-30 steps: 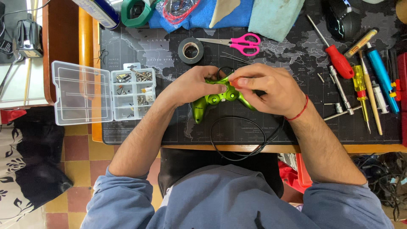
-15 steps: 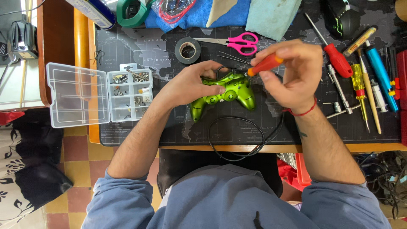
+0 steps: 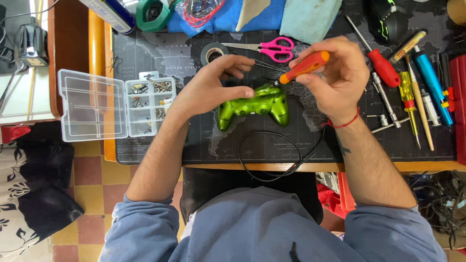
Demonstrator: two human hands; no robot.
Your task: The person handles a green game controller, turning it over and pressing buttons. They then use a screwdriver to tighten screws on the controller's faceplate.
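A shiny green game controller (image 3: 252, 106) lies on the dark desk mat (image 3: 301, 140), its black cable (image 3: 272, 160) looping toward the front edge. My left hand (image 3: 213, 85) rests on the controller's upper left, thumb across its top, fingers spread. My right hand (image 3: 335, 77) holds an orange-handled screwdriver (image 3: 303, 67) slanted down-left, its tip at the controller's upper right edge. A red thread circles the right wrist.
An open clear parts box (image 3: 114, 104) with small screws sits at the left. Pink scissors (image 3: 272, 48), a roll of black tape (image 3: 213, 51) and blue cloth lie behind. Several screwdrivers and tools (image 3: 407, 87) lie at the right.
My right hand has lifted off the controller with the orange screwdriver and now points its tip at the top right edge. My left hand has loosened its hold and spread its fingers.
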